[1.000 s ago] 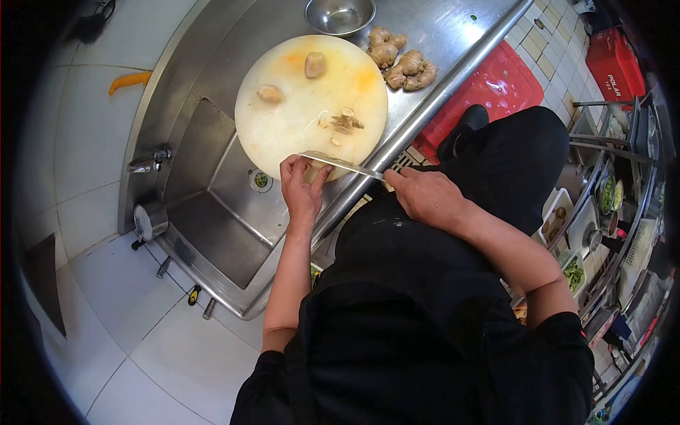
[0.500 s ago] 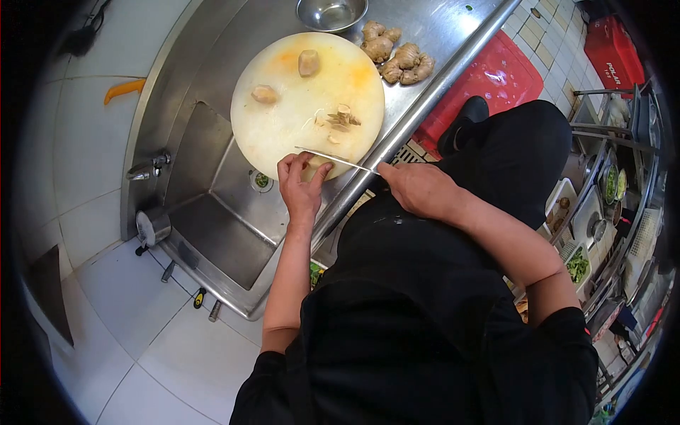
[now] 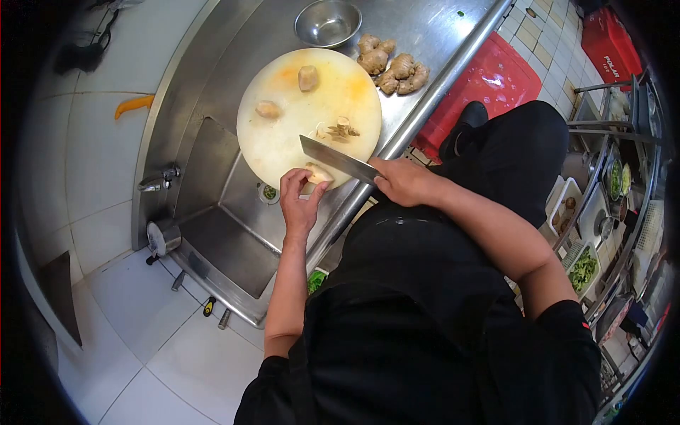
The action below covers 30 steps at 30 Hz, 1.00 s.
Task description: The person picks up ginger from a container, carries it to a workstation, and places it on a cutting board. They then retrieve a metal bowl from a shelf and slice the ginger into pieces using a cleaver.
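Observation:
My left hand (image 3: 300, 200) grips a pale peeled piece of ginger (image 3: 319, 173) between thumb and fingers at the near edge of the round white cutting board (image 3: 283, 145). The handle of a broad cleaver (image 3: 333, 158) is wrapped in my right hand (image 3: 402, 182). Its blade lies just beyond the held piece, with its flat side showing. Farther up the board are two peeled pieces, one at the top (image 3: 308, 78) and one at the left (image 3: 268, 109). Small trimmings (image 3: 343, 129) lie beyond the blade, toward the right.
Unpeeled ginger roots (image 3: 403, 73) and a steel bowl (image 3: 328, 24) sit on the steel counter beyond the board. A sink (image 3: 205, 163) with a tap (image 3: 160, 178) is at the left. At the right are a red lid (image 3: 496, 85) and a rack with trays (image 3: 582, 265).
The cleaver has tilted from edge-on so that its broad side shows, and it has lifted slightly off the held piece. The whole view has shifted a little.

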Tool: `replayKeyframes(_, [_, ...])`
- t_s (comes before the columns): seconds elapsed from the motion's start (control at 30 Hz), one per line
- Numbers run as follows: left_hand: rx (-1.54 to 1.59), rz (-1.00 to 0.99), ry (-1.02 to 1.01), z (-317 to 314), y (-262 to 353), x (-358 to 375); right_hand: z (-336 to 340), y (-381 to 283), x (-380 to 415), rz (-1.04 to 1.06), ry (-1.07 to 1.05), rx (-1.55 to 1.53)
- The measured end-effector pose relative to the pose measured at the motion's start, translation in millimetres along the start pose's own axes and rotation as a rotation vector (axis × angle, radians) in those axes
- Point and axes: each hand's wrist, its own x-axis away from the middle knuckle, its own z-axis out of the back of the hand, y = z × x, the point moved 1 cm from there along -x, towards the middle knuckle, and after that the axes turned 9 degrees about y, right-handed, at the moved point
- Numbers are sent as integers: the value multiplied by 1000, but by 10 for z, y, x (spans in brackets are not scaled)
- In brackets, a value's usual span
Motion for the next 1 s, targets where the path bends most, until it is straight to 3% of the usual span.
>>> replayKeyframes(0.5, [-95,-92,66,-14,18,52,179,-281,423,211,114,375])
replayKeyframes(1.0, [-59,-66,61,-6,57,0,186,-488,279,156,51,440])
